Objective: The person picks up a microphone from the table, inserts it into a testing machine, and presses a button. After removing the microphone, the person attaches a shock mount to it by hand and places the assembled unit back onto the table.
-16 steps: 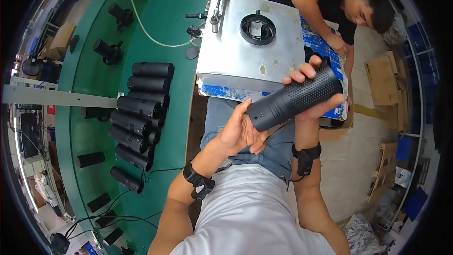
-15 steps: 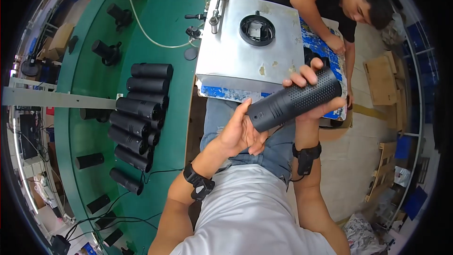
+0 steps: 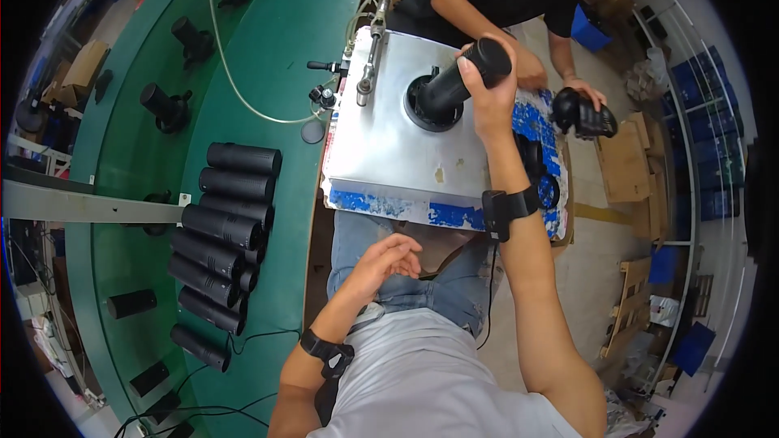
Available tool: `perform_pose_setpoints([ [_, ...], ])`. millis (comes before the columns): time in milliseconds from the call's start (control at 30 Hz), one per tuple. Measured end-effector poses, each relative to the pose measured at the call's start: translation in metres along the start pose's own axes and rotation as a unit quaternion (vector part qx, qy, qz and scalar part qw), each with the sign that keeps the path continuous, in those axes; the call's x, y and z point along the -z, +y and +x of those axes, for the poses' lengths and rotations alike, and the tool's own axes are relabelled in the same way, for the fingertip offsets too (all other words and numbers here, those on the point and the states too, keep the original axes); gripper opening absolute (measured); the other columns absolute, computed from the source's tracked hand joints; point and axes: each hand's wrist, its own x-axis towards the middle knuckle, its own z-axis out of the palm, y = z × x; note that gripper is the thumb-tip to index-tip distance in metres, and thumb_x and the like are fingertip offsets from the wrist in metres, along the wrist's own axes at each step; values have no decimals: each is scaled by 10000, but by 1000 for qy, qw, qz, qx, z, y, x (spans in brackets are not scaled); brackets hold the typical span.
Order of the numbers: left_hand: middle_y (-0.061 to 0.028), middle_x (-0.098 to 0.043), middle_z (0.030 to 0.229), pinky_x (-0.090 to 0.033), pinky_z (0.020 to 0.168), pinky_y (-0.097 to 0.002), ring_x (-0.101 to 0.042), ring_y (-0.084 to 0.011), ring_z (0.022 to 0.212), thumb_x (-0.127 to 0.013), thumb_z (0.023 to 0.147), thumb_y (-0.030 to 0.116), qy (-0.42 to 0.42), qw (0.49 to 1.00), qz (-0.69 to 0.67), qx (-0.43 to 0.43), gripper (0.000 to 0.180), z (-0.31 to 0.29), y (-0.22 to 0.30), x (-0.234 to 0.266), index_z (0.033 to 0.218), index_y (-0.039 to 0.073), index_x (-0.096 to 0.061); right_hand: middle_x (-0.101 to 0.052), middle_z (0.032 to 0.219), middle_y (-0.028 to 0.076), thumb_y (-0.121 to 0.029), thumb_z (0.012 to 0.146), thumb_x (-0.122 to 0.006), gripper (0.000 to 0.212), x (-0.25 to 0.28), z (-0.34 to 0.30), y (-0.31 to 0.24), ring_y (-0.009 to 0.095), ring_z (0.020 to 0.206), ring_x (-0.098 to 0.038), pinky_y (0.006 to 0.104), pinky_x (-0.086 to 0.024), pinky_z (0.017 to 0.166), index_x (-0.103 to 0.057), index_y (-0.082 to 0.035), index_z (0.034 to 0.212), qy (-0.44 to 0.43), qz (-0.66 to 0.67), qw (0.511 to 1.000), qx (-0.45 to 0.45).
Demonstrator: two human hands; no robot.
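Green table: a green work surface runs along the person's left, with a row of black cylinders lying side by side on it, a pale beam ending next to them.
Metal box: a silver box stands ahead of the lap on a blue-and-white board, its top worn in patches.
Room: a blue bin and cardboard boxes sit beyond, to the right; a co-worker's hand there holds a dark part.
Edges and gaps: a strip of green separates the row from the box; a lever rod stands along the box's left edge (a pale hose loops toward it).
Black tube: the tube leans over the box, its lower end at a black ring; how deep it sits, I cannot tell.
Right hand: the right hand is wrapped about the tube's upper end, thumb along its near side, other fingers mostly hidden; the arm reaches forward nearly straight.
Left hand: the left hand hovers above the lap near the box's front, elbow bent, fingers loosely curled and parted.
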Motion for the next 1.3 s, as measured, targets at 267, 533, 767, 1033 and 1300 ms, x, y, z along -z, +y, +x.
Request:
perform_pose_setpoints([
  [267,-85,-635,869,-483,754,-266,-622,-153,803,-465,977,222,35,999,-2,-32,259,-1,17,11,1092,8,-551,-594,1016,77,-84,785,-742,506,-19,-16,49,149,929,-595,276,-461,873,-450,-30,1195,42,-151,987,30],
  [533,-39,-630,821,-455,719,-240,-579,-106,777,-544,927,114,207,880,240,-353,123,33,133,8,1000,27,-591,-536,1102,91,-146,793,-757,558,-43,-29,35,173,1004,-545,293,-421,923,-429,-12,1223,141,-220,965,39],
  [767,-199,-533,1300,-404,960,-486,-524,-355,1171,-464,906,343,430,575,655,-236,444,159,240,117,1207,42,-586,-518,1115,96,-163,798,-757,559,-46,-31,40,169,1022,-524,292,-411,930,-427,-19,1225,137,-201,970,29],
  [1033,-212,-663,1048,-452,920,-475,-596,-401,1037,-425,898,494,355,609,703,-93,539,163,252,131,1066,52,-685,-503,1134,98,-160,795,-757,563,-46,-30,34,183,1030,-514,291,-405,935,-425,-16,1226,139,-197,970,28],
  [1300,-199,-491,1351,-364,1041,-434,-453,-387,1250,-513,899,390,359,585,657,-312,510,123,228,153,1259,28,-536,-557,1052,113,-155,838,-716,493,-27,21,-29,175,888,-587,312,-501,787,-440,4,1215,200,-132,936,258],
])
